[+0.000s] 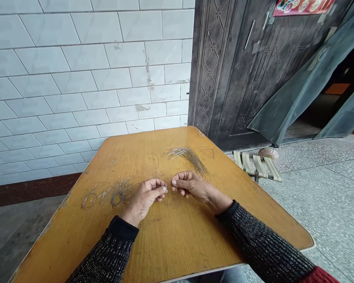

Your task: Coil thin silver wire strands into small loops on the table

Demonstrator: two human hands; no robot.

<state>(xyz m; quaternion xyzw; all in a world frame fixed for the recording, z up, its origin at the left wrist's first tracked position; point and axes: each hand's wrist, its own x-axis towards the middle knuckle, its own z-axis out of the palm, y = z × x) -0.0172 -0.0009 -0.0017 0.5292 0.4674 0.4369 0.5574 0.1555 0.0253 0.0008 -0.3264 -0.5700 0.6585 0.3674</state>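
Note:
Over the middle of a wooden table (171, 236), my left hand (147, 196) and my right hand (191, 185) face each other, a small gap between their fingertips. Each is closed in a pinch of thumb and forefinger. A thin wire (158, 164) rises from beside the left fingers, and a fine strand seems to run between the two pinches. To the left of my left hand lies a loose heap of bent wire loops (120, 192). Beyond my right hand rests a bundle of straight thin wires (191, 156).
A white tiled wall (91, 70) stands behind the table. At the right are a dark carved door (224, 70), a grey-green curtain (297, 86) and a low stool with striped straps (258, 165) on the speckled floor. A single bent wire (209, 152) lies near the table's right edge.

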